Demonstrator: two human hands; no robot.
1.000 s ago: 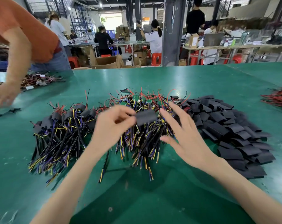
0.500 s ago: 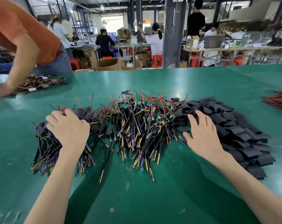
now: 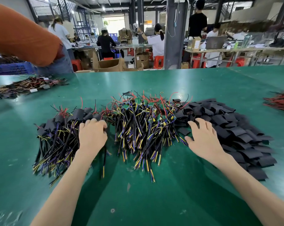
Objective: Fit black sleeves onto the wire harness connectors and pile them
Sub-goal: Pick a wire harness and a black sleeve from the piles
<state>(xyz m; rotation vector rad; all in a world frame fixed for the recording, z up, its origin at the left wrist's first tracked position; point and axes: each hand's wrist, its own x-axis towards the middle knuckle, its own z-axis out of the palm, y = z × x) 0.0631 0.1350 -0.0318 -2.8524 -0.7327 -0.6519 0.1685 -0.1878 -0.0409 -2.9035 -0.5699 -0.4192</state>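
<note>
- Black sleeves point(image 3: 235, 132): loose heap at 3 o'clock of unsleeved harnesses point(image 3: 143, 124), handy for picking; right hand point(image 3: 203, 139) upon it, fingers spread, released.
- Sleeved pile point(image 3: 60, 132): 9 o'clock; left hand point(image 3: 92, 137) at its edge, fingers curled, grasp indeterminable.

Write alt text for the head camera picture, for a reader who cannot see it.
Two bare hands at a green table: the left hand, fingers curled, rests on a pile of sleeved wire harnesses, the right hand lies open on loose black sleeves. Unsleeved harnesses lie between.
</note>
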